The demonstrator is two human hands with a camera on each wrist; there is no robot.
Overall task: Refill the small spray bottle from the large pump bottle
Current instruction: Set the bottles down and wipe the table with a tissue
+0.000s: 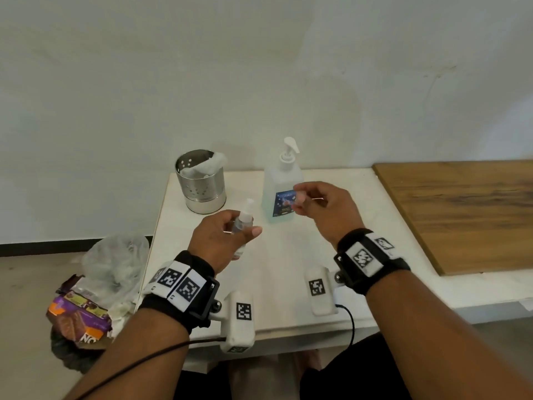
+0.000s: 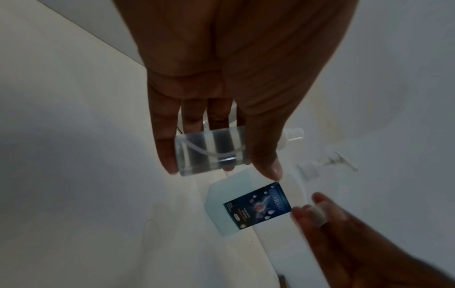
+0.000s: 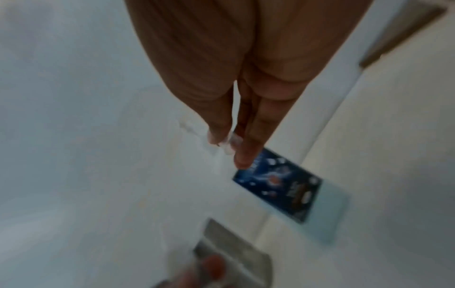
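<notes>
- The left hand (image 1: 215, 241) is hovering above the white bench (image 1: 277, 272), forearm reaching in from the lower left, and its grip is wrapping round the small spray bottle (image 1: 243, 223), thumb pointing right across the front.
- In the left wrist view the fingers (image 2: 167, 140) are curling behind the bottle's clear body, which is lying crosswise in the hand, with a thin tube and some clear liquid showing inside.
- The bottle's white spray head is sticking up past the knuckles, tilting slightly towards the wall.
- The right hand (image 1: 323, 209) is floating just in front of the large pump bottle (image 1: 281, 186), wrist cocked up, with thumb and fingertips pinching a small clear cap (image 1: 300, 197).
- The large pump bottle is standing upright on the bench near the wall, nozzle pointing right, blue label facing the person.
- A perforated metal cup (image 1: 202, 180) holding white tissue is standing left of it.
- A wooden board (image 1: 461, 209) is lying at the bench's right end.
</notes>
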